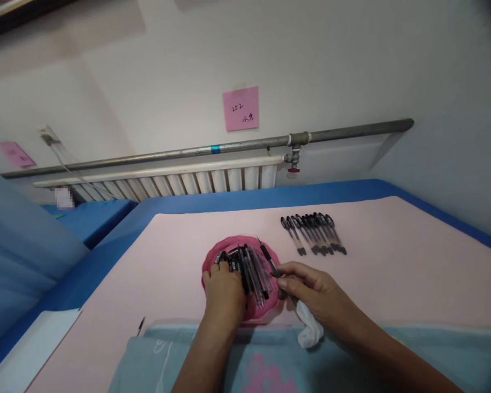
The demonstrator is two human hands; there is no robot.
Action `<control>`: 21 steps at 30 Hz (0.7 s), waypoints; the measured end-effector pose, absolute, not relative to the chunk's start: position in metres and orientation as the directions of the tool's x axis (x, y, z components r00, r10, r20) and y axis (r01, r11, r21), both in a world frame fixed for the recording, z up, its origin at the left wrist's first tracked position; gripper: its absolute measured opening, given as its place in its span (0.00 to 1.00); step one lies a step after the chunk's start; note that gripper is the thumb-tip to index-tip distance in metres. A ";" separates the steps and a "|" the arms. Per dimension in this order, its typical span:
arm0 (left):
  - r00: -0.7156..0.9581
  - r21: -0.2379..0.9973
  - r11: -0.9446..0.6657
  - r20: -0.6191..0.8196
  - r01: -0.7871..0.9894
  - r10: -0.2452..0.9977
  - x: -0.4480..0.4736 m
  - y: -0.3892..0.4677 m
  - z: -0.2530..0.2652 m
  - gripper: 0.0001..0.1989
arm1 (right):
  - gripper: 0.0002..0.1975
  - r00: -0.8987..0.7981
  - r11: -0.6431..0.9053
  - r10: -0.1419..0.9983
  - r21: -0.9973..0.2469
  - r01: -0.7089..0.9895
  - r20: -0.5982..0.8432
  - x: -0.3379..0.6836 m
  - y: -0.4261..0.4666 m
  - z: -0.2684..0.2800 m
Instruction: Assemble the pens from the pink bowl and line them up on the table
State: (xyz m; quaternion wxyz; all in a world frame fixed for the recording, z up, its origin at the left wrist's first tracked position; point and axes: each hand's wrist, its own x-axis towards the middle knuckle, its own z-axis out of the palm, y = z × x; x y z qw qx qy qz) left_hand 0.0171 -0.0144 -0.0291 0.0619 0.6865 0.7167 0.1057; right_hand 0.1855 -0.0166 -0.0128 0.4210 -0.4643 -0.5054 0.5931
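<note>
A pink round basket (207, 262) holds several clear pen barrels (257, 270) and black pen caps (233, 262). My left hand (225, 289) reaches over its left side, fingers bent down among the caps; the fingertips are partly hidden. Between the thumb and fingers of my right hand (311, 286) is a black-gripped pen (268, 256), uncapped, its tip pointing up and left over the basket's right edge. A crumpled white tissue (309, 327) hangs below the right palm, tucked in the same hand.
Several capped pens (313, 232) lie in a row behind my right hand on the pink table cover (167, 245). A small dark pen part (141, 326) lies near the front left. Light-blue cloth (147, 360) covers the near edge. White paper (33, 344) lies at left; a radiator (180, 183) stands behind.
</note>
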 end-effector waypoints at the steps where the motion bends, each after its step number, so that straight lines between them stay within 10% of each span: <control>1: -0.055 0.264 0.033 0.073 0.964 0.996 0.016 -0.014 -0.031 0.10 | 0.08 -0.215 -0.128 0.969 -0.991 -0.024 -0.120 0.186 -0.017 -0.013; 7: -0.107 0.628 0.029 0.086 0.777 0.991 0.005 -0.010 -0.025 0.04 | 0.09 -0.197 -0.164 0.969 -0.985 -0.050 -0.151 0.184 -0.021 -0.006; 11: -0.089 0.956 0.142 -0.123 0.257 0.988 0.009 -0.013 -0.011 0.06 | 0.05 -0.253 -0.255 0.945 -0.950 -0.179 -0.206 0.182 -0.022 -0.002; 21: 0.225 0.911 0.307 -0.250 -0.275 0.942 0.022 -0.023 -0.008 0.14 | 0.06 -0.195 -0.251 0.965 -0.845 -0.473 -0.178 0.186 -0.016 0.001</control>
